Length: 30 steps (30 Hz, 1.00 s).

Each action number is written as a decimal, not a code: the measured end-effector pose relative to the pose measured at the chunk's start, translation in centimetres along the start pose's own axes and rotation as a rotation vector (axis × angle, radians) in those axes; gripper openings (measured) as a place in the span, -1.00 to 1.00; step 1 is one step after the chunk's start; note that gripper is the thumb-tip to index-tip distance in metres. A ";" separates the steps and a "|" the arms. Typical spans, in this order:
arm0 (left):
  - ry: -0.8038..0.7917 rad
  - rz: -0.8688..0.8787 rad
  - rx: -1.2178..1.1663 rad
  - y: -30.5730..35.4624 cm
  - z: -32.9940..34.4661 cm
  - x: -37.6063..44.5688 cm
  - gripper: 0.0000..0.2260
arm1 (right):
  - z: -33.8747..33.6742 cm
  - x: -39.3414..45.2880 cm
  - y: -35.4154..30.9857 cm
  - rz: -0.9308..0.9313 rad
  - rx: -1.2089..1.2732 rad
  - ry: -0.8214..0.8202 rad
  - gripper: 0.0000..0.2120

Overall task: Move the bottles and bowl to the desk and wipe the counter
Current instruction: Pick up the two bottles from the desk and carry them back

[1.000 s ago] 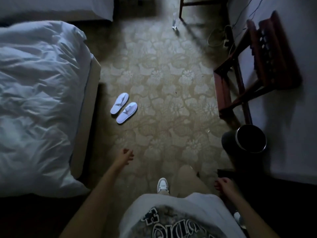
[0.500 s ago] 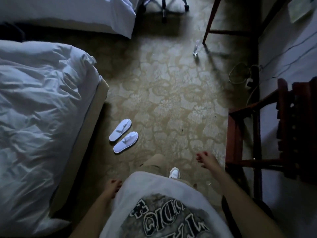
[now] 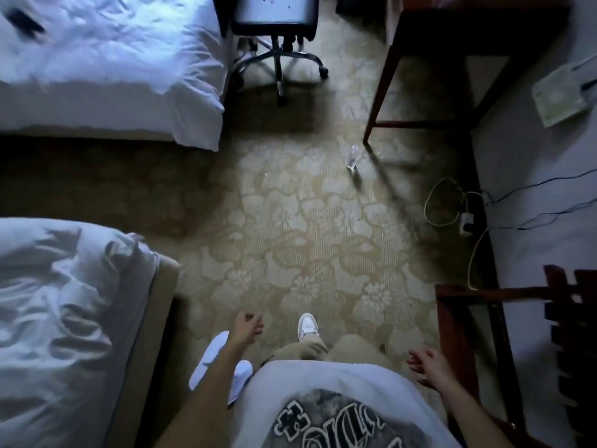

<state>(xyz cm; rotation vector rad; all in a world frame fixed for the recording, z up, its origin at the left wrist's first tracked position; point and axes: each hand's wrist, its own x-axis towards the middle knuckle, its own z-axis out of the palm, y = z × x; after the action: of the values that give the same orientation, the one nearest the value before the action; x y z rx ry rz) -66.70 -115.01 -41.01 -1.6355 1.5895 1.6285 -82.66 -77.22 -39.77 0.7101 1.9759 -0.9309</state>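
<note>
A clear plastic bottle (image 3: 352, 157) stands upright on the patterned carpet, beside the front leg of a dark wooden desk (image 3: 452, 37) at the top right. My left hand (image 3: 247, 326) hangs low at the centre with loosely curled fingers and holds nothing. My right hand (image 3: 426, 363) hangs at the lower right, fingers slightly apart, empty. Both hands are far from the bottle. No bowl or counter is in view.
A bed (image 3: 64, 318) fills the left side, a second bed (image 3: 113, 59) the top left. A swivel chair (image 3: 277, 24) stands at top centre. White slippers (image 3: 210, 360) lie by my left arm. A wooden luggage rack (image 3: 517, 318) and cables (image 3: 452, 208) line the right wall.
I have walked forward: the slippers have slid from mid-floor to beside my left arm, and the desk, chair and bottle are nearer. My arms have swung; both hands stay empty.
</note>
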 end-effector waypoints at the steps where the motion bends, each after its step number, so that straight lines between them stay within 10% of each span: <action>1: -0.015 0.062 0.048 4.5 -0.2 1.2 -0.86 | 0.1 0.9 -2.4 0.009 0.019 0.006 -0.82; 7: -0.043 0.286 0.169 23.9 -0.6 8.1 -0.88 | 2.2 6.7 -18.8 -0.029 0.120 -0.036 -0.86; 21: 0.129 -0.194 -0.012 43.8 -2.6 22.8 -0.75 | 4.2 24.2 -66.8 -0.306 -0.049 -0.161 -0.85; 30: -0.030 -0.086 -0.021 73.5 -0.1 41.9 -0.86 | 3.3 34.6 -78.0 -0.053 0.067 0.003 -0.86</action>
<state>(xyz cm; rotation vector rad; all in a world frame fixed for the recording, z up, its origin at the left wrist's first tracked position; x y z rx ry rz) -139.88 -157.28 -43.71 -1.6588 1.4718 1.6235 -156.85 -119.33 -43.37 0.7002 1.9824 -1.0326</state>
